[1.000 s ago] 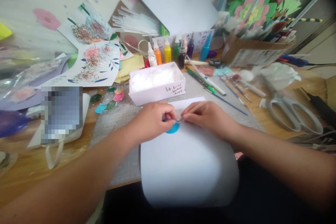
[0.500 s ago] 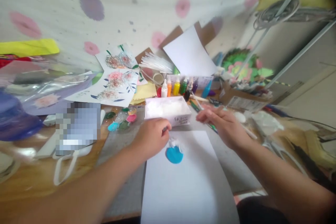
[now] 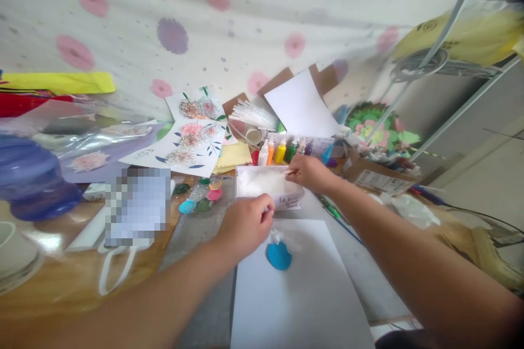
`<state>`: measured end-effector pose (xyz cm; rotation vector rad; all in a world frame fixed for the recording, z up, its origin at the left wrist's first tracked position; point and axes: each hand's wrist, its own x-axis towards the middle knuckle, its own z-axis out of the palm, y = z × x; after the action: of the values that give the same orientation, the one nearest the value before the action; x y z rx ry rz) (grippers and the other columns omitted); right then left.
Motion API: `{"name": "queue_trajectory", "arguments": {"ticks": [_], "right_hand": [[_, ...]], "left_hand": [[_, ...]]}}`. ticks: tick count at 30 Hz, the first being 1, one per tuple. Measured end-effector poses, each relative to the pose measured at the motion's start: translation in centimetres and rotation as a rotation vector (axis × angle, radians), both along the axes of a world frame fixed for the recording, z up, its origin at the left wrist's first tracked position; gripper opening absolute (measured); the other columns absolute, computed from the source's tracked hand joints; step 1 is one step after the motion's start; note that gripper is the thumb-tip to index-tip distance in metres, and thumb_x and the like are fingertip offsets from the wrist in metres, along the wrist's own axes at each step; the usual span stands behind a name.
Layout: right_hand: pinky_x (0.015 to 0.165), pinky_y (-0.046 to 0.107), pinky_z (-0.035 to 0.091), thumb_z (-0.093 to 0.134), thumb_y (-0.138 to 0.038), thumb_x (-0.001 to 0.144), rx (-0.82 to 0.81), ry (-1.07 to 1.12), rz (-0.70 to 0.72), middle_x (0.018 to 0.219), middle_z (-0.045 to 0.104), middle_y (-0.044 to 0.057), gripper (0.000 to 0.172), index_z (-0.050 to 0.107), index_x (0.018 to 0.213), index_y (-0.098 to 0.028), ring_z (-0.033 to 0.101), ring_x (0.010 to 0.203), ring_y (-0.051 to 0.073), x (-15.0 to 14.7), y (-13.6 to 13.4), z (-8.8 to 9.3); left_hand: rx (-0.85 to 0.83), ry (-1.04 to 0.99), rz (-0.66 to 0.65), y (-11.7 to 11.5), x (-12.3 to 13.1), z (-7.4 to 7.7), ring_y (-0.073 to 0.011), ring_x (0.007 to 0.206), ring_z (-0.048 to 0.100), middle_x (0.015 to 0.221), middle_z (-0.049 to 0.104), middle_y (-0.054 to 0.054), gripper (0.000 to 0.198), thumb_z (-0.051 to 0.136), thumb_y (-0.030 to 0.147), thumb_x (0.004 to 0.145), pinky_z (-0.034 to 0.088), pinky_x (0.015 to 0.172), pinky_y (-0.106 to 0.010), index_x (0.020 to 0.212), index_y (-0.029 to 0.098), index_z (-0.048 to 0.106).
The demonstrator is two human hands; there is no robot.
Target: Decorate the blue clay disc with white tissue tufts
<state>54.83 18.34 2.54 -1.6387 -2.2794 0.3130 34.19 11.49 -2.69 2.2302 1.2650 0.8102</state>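
My right hand reaches over the right end of a small white box, fingers pinched together at its inside. White powdery or fluffy stuff fills the box; what the fingers hold is too small to make out. My left hand is curled closed in front of the box, thumb against the fingers, its contents hidden. Just below it, a blue rounded patch with a white tuft at its top lies on a white sheet of paper.
Behind the box stand several paint bottles in different colours. Left of it is a palette of coloured wells; flower pictures lean behind. Brushes lie under my right forearm, and a blue plastic container stands far left.
My right hand has moved left, from beside the box to its right end. My left hand stays curled near the blue patch. The whole view has shifted slightly.
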Motion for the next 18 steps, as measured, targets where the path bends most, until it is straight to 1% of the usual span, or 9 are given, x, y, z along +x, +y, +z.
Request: {"name": "queue_trajectory", "arguments": {"ticks": [2,4,7,9,11,12,14,16,18], "right_hand": [[0.071,0.031,0.048,0.065,-0.03,0.084,0.02,0.088,-0.057,0.081,0.063,0.001,0.016,0.063,0.079,-0.015,0.059,0.075,0.015,0.3,-1.0,0.7],[0.062,0.028,0.043,0.065,-0.031,0.079,0.02,0.208,-0.12,0.068,0.059,-0.001,0.017,0.063,0.071,-0.016,0.054,0.065,0.014,0.6,-2.6,1.3],[0.056,0.026,0.039,0.062,-0.038,0.075,-0.024,0.393,-0.177,0.061,0.055,-0.002,0.023,0.062,0.067,-0.016,0.05,0.059,0.013,0.7,-5.5,1.6],[0.056,0.026,0.04,0.061,-0.043,0.073,-0.064,0.489,-0.206,0.062,0.056,-0.001,0.026,0.061,0.067,-0.017,0.05,0.059,0.013,0.7,-7.1,1.2],[0.055,0.026,0.039,0.062,-0.044,0.072,-0.097,0.55,-0.256,0.061,0.055,-0.001,0.027,0.06,0.068,-0.017,0.048,0.058,0.013,0.9,-8.2,0.2],[0.054,0.026,0.037,0.061,-0.044,0.072,-0.108,0.569,-0.29,0.06,0.054,-0.002,0.026,0.06,0.068,-0.018,0.047,0.057,0.013,1.1,-8.5,-0.4],[0.052,0.026,0.035,0.06,-0.04,0.072,-0.133,0.584,-0.362,0.058,0.051,-0.003,0.023,0.059,0.067,-0.018,0.045,0.054,0.012,1.7,-8.8,-1.9],[0.051,0.025,0.034,0.062,-0.035,0.072,-0.186,0.566,-0.422,0.054,0.05,-0.004,0.02,0.058,0.063,-0.017,0.044,0.051,0.011,2.5,-8.9,-3.2],[0.049,0.024,0.032,0.065,-0.031,0.074,-0.257,0.515,-0.46,0.049,0.048,-0.006,0.022,0.058,0.059,-0.017,0.042,0.047,0.009,3.4,-8.9,-4.1]], "left_hand": [[-0.02,-0.05,0.005,0.1,0.0,-0.1,-0.0132,0.055,0.051,0.057,0.056,0.004,0.012,0.049,0.017,0.081,0.033,0.054,-0.025,0.074,0.022,0.057],[-0.041,-0.098,-0.001,0.1,0.0,-0.2,-0.0132,0.06,0.056,0.063,0.061,0.003,0.009,0.049,0.02,0.083,0.038,0.056,-0.024,0.076,0.022,0.056],[-0.166,-0.279,-0.058,0.1,0.2,-0.3,-0.014,0.069,0.061,0.081,0.067,0.0,0.008,0.055,0.029,0.083,0.046,0.061,-0.025,0.085,0.021,0.054],[-0.329,-0.469,-0.111,0.1,0.5,-0.4,-0.0153,0.076,0.063,0.102,0.067,-0.006,0.027,0.062,0.032,0.079,0.05,0.064,-0.027,0.1,0.021,0.05],[-0.463,-0.598,-0.162,0.0,0.8,-0.5,-0.0175,0.086,0.065,0.121,0.06,-0.011,0.045,0.067,0.033,0.076,0.053,0.069,-0.031,0.112,0.022,0.044],[-0.495,-0.604,-0.175,-0.1,0.9,-0.5,-0.0187,0.09,0.065,0.124,0.059,-0.012,0.047,0.067,0.032,0.075,0.054,0.071,-0.032,0.115,0.022,0.043],[-0.482,-0.509,-0.183,0.0,1.1,-0.7,-0.0204,0.094,0.065,0.119,0.061,-0.011,0.04,0.064,0.029,0.077,0.053,0.074,-0.035,0.113,0.021,0.049],[-0.38,-0.368,-0.171,0.1,1.1,-1.0,-0.02,0.093,0.064,0.108,0.065,-0.008,0.028,0.06,0.024,0.078,0.052,0.078,-0.035,0.106,0.02,0.057],[-0.254,-0.268,-0.181,0.3,1.1,-1.2,-0.0184,0.09,0.063,0.1,0.066,-0.005,0.018,0.057,0.019,0.078,0.051,0.08,-0.034,0.096,0.02,0.062]]}}
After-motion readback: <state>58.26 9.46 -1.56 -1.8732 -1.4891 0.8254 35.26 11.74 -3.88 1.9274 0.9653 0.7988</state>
